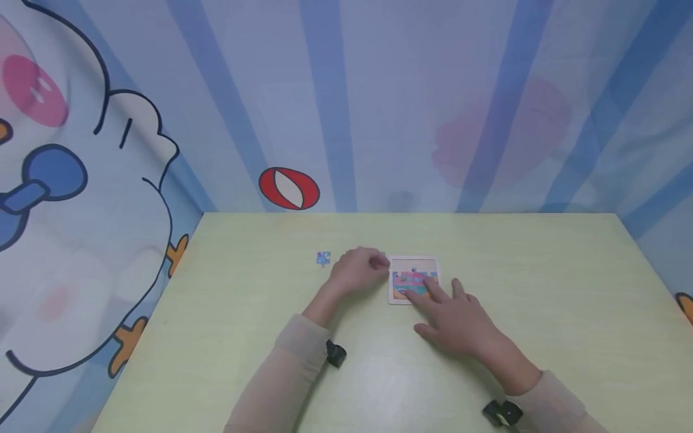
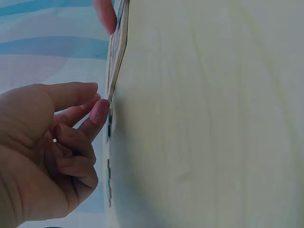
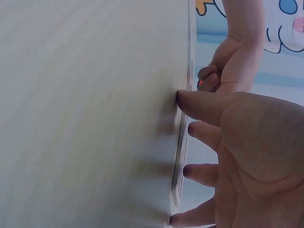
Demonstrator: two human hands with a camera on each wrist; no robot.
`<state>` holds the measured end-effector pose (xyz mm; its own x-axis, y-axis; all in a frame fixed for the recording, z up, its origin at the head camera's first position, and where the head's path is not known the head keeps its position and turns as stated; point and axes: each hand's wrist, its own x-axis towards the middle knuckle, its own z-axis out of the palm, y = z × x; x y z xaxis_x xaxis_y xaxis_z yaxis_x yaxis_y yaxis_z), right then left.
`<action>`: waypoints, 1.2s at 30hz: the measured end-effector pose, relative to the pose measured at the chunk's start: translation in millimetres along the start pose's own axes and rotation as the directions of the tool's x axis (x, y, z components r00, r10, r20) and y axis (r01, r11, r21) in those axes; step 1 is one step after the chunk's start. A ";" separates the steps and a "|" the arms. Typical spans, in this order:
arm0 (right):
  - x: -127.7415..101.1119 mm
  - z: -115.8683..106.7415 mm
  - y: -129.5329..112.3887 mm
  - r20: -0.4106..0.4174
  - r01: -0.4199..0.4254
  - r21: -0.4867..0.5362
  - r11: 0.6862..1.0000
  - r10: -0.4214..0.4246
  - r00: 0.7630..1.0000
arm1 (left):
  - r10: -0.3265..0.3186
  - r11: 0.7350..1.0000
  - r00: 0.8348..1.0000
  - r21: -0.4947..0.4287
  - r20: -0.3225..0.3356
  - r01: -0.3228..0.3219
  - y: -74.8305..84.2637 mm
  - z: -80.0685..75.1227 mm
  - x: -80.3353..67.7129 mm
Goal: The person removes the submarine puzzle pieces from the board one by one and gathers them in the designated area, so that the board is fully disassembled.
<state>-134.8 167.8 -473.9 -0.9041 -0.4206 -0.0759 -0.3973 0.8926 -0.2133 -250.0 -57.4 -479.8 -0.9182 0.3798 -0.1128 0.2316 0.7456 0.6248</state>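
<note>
Framed puzzle (image 1: pixel 399 302), one, part-filled: on desk (image 1: pixel 541 300), far middle. Right hand (image 1: pixel 460 325): released, fingers spread at puzzle's near right. Left hand (image 1: pixel 357 270): fingers bent beside left edge; grasp cannot be told. Loose piece (image 1: pixel 323 258), blue: farther left.

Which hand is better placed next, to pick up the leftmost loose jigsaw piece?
Probably the left hand: it is nearer, between that jigsaw piece and the puzzle tray. The right hand is farther across, its fingers over the tray, so reaching would likely mean crossing the left.
</note>
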 end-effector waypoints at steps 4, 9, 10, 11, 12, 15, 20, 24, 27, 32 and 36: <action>0.9 -2.1 -5.4 -0.001 0.009 0.011 1.000 -0.009 1.000 | 0.038 0.999 0.999 0.006 0.026 -0.038 2.1 4.2 -0.1; 4.2 -1.1 -10.0 0.023 0.008 -0.001 1.000 -0.008 1.000 | 0.034 0.999 0.999 0.023 0.039 -0.035 5.8 6.9 -0.9; 4.7 -0.5 -10.5 0.023 0.006 -0.005 1.000 -0.006 1.000 | 0.034 0.999 0.998 0.027 0.043 -0.035 6.5 7.2 -0.9; 4.9 -0.2 -10.8 0.024 0.004 -0.010 1.000 -0.004 1.000 | 0.033 0.999 0.998 0.031 0.046 -0.035 7.3 7.4 -0.9; 5.0 -0.1 -11.2 0.024 0.003 -0.014 1.000 -0.003 1.000 | 0.032 0.999 0.998 0.034 0.049 -0.034 8.4 7.5 -1.0; 5.0 -0.7 -11.6 0.029 0.001 -0.030 1.000 0.000 1.000 | 0.024 0.998 0.998 0.049 0.051 -0.026 10.8 8.5 -0.4; 5.4 -2.3 -12.2 0.047 -0.001 -0.040 0.999 0.003 0.999 | -0.009 0.998 0.999 0.066 0.045 0.006 13.5 11.0 0.7; 5.9 -2.2 -12.3 0.048 0.001 -0.049 0.999 0.001 0.999 | -0.019 0.998 0.999 0.058 0.043 0.017 13.8 12.4 1.0; 6.2 -2.0 -12.3 0.044 0.000 -0.046 0.999 0.002 0.999 | -0.018 0.999 0.999 0.046 0.040 0.016 13.0 13.2 1.2; 6.7 -1.1 -12.5 0.051 -0.008 -0.028 1.000 0.010 0.999 | -0.016 0.999 0.999 0.036 0.034 0.015 12.8 13.7 1.4; 7.0 -0.4 -12.6 0.059 -0.014 -0.020 1.000 0.015 0.998 | -0.021 0.999 0.999 0.034 0.030 0.020 13.9 13.9 0.5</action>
<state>-136.2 153.6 -471.3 -0.8990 -0.4161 -0.1366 -0.3879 0.9013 -0.1926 -242.8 -39.3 -481.9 -0.9126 0.3807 -0.1492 0.2244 0.7713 0.5956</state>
